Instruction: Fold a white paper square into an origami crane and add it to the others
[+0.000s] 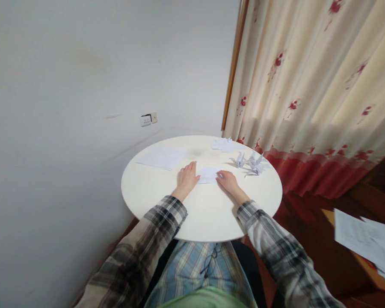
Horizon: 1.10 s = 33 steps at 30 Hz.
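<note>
A small white sheet of paper (207, 175) lies on the round white table (205, 214) between my hands. My left hand (188, 176) rests at the sheet's left edge, its fingers stretched forward and its thumb touching the paper. At the opposite edge, my right hand (227, 179) has its fingers curled and pinches the paper's right side. Several folded paper cranes (255, 164) stand to the right, just beyond my right hand.
Larger white sheets (162, 157) lie at the table's far left. Paper pieces (223, 144) are at the back right. A wall with a socket (145, 120) borders the left, a flowered curtain (308, 85) the right. Papers (365, 237) lie on a wooden surface at lower right.
</note>
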Available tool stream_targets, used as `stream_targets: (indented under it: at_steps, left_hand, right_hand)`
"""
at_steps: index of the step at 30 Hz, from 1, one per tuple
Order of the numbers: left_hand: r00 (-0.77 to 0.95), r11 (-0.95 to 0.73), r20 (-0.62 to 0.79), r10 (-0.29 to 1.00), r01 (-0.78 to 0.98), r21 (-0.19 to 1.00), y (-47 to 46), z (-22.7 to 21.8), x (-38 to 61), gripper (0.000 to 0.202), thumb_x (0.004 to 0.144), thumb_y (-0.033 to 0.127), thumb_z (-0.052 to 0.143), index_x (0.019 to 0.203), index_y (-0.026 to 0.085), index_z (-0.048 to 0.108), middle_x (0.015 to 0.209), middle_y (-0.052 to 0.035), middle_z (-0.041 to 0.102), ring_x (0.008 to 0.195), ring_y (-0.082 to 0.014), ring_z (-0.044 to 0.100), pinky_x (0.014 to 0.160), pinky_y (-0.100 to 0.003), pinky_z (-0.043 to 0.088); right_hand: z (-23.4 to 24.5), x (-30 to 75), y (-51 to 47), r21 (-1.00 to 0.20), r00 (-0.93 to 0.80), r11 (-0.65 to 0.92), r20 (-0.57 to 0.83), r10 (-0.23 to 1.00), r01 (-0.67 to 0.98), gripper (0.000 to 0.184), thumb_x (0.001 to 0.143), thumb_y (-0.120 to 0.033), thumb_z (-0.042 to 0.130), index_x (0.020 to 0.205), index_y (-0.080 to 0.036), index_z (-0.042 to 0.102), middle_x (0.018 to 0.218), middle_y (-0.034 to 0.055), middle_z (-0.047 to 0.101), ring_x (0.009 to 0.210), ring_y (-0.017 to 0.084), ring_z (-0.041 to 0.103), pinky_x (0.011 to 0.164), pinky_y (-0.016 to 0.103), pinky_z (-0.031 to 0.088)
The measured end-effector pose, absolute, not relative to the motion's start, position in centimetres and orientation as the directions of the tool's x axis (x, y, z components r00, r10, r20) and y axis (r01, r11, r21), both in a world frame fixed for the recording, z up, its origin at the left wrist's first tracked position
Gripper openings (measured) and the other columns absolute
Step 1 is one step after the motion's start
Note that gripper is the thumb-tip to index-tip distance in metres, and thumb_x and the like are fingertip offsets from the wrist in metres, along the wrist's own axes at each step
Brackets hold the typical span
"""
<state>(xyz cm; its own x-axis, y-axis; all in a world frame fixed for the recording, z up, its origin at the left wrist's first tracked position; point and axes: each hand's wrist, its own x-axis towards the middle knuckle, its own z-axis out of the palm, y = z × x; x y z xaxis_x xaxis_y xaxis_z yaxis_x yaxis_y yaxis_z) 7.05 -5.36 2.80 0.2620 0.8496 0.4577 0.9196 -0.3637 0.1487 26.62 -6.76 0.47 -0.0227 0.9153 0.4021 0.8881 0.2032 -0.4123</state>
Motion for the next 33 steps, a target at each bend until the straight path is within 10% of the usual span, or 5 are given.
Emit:
stream_targets:
  at_steps: [7,17,33]
  left_hand:
    - [0.592,-0.645,0.283,0.754,0.749,0.153,-4.2,1.2,6.9,0.049,0.079,0.002,0.028,0.123,0.018,0.046,0.134,-0.0043,0.042,0.124,-0.0127,0.036,0.103,-0.028,0.027]
    - [0.546,-0.651,0.360,0.756,0.685,0.328,-4.9,1.8,7.4,0.031,0.080,0.027,0.046,0.108,0.015,0.054,0.105,-0.0069,0.062,0.099,-0.0170,0.056,0.089,-0.028,0.041]
    - [0.637,-0.669,0.210,0.741,0.724,0.168,-4.2,0.9,7.3,0.040,0.088,0.036,0.034,0.124,0.024,0.047,0.139,-0.0075,0.034,0.128,-0.0187,0.030,0.103,-0.036,0.023]
  right_hand:
    - [1.2,26.6,-7.3,-0.455,0.029,0.171,0.401,0.916,0.874,0.023,0.072,-0.025,0.056,0.093,-0.020,0.064,0.097,0.0055,0.066,0.093,0.019,0.057,0.086,0.030,0.040]
    - [0.9,26.5,-7.2,-0.452,0.150,0.050,0.395,0.906,0.891,0.042,0.074,-0.028,0.053,0.113,-0.011,0.051,0.108,0.0173,0.058,0.102,0.027,0.051,0.085,0.034,0.037]
    - [-0.5,27.1,-5.6,-0.725,0.343,0.197,0.525,0.779,0.660,0.071,0.060,-0.025,0.063,0.123,-0.015,0.033,0.122,0.0159,0.041,0.105,0.025,0.047,0.086,0.038,0.043]
